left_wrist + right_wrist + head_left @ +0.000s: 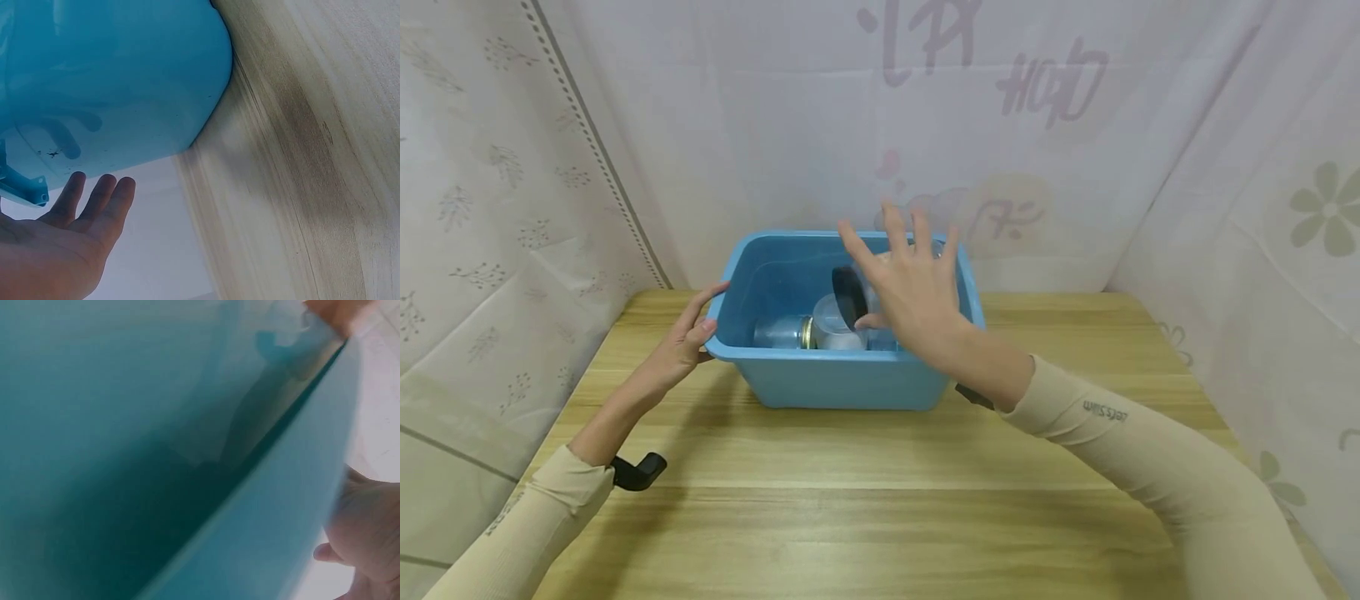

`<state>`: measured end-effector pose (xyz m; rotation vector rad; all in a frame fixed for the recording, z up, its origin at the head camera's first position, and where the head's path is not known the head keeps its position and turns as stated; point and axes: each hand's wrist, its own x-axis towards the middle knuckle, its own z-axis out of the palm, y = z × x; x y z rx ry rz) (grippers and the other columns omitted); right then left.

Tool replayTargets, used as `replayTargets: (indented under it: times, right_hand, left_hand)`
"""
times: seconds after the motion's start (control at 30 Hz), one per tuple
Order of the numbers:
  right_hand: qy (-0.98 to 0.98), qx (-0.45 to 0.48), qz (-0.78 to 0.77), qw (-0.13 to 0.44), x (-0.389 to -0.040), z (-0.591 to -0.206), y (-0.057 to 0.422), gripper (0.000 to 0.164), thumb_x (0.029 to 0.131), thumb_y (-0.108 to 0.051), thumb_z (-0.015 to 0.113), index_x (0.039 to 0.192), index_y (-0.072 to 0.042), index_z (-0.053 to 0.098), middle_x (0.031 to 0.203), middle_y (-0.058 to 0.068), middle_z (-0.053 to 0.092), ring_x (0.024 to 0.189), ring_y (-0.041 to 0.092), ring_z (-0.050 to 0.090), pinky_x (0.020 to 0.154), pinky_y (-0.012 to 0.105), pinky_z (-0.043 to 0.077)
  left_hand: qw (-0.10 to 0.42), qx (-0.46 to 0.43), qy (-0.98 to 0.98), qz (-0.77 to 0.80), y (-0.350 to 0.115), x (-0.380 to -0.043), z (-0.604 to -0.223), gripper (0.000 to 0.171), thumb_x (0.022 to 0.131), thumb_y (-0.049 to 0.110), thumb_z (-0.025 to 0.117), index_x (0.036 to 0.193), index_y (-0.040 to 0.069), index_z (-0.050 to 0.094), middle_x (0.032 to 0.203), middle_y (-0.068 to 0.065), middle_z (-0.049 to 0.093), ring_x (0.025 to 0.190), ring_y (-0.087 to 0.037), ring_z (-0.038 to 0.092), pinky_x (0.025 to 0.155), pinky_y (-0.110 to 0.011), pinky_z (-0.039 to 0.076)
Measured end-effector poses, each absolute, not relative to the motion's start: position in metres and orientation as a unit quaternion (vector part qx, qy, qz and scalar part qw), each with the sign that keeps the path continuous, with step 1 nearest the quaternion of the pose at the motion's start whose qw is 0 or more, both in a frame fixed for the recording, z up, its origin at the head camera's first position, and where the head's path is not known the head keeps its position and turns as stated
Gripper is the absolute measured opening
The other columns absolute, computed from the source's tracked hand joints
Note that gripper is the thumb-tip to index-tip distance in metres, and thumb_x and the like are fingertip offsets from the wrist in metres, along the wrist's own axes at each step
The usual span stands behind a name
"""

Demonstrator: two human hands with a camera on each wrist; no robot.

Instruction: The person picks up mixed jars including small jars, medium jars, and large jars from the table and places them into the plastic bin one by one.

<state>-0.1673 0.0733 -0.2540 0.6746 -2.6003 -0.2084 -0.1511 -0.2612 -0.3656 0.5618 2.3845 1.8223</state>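
A light-blue plastic tub point(842, 379) stands on the wooden table. My left hand point(681, 342) holds its left rim, the thumb at the rim's upper side; in the left wrist view the other fingers point(112, 206) reach along the tub's outside below the rim. Over the tub's right half is my right hand point(917, 292), fingers spread wide and slightly blurred. Just under its thumb, a black lid point(848, 293) stands tilted on a clear jar mostly hidden by the hand. Lower in the tub lie a glass jar with a gold lid point(807, 332) and a round translucent container point(835, 321).
The wooden table point(850, 517) extends in front of the tub and to both sides. Printed pale curtains point(760, 125) hang behind and at either side, the back one close behind the tub. A black wrist mount point(638, 472) juts from the left wrist.
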Motion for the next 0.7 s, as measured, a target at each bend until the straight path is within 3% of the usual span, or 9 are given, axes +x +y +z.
replayTargets:
  times: [0.07, 0.17, 0.43, 0.7]
  right_hand:
    - [-0.949, 0.241, -0.066, 0.192, -0.165, -0.253, 0.074, 0.130, 0.064, -0.073, 0.083, 0.164, -0.034, 0.010, 0.165, 0.021, 0.006, 0.145, 0.051, 0.014, 0.100, 0.079, 0.023]
    - [-0.951, 0.250, -0.053, 0.174, -0.162, -0.251, 0.076, 0.133, 0.063, -0.075, 0.081, 0.165, -0.035, 0.005, 0.167, 0.019, 0.000, 0.146, 0.051, 0.011, 0.100, 0.080, 0.021]
    - [-0.960, 0.238, -0.006, 0.147, -0.165, -0.244, 0.089, 0.134, 0.059, -0.073, 0.084, 0.164, -0.036, 0.009, 0.167, 0.015, 0.003, 0.145, 0.051, 0.017, 0.100, 0.079, 0.023]
    - [-0.964, 0.233, 0.013, 0.126, -0.171, -0.241, 0.098, 0.132, 0.062, -0.070, 0.084, 0.164, -0.038, 0.007, 0.168, 0.013, 0.001, 0.146, 0.051, 0.015, 0.102, 0.080, 0.014]
  left_hand:
    - [0.044, 0.182, 0.780, 0.597, -0.261, -0.151, -0.365, 0.056, 0.112, 0.031, 0.033, 0.164, 0.026, 0.013, 0.137, -0.034, 0.044, 0.118, -0.023, 0.053, 0.097, -0.069, 0.036]
    - [0.044, 0.181, 0.779, 0.599, -0.261, -0.150, -0.365, 0.056, 0.112, 0.031, 0.033, 0.164, 0.025, 0.013, 0.139, -0.035, 0.042, 0.119, -0.024, 0.052, 0.097, -0.069, 0.035]
    - [0.045, 0.178, 0.781, 0.598, -0.261, -0.149, -0.365, 0.056, 0.112, 0.032, 0.034, 0.164, 0.026, 0.013, 0.144, -0.033, 0.038, 0.125, -0.040, 0.045, 0.098, -0.069, 0.036]
    - [0.038, 0.174, 0.785, 0.594, -0.263, -0.146, -0.365, 0.056, 0.112, 0.033, 0.033, 0.164, 0.026, 0.013, 0.135, -0.033, 0.044, 0.118, -0.029, 0.051, 0.096, -0.068, 0.037]
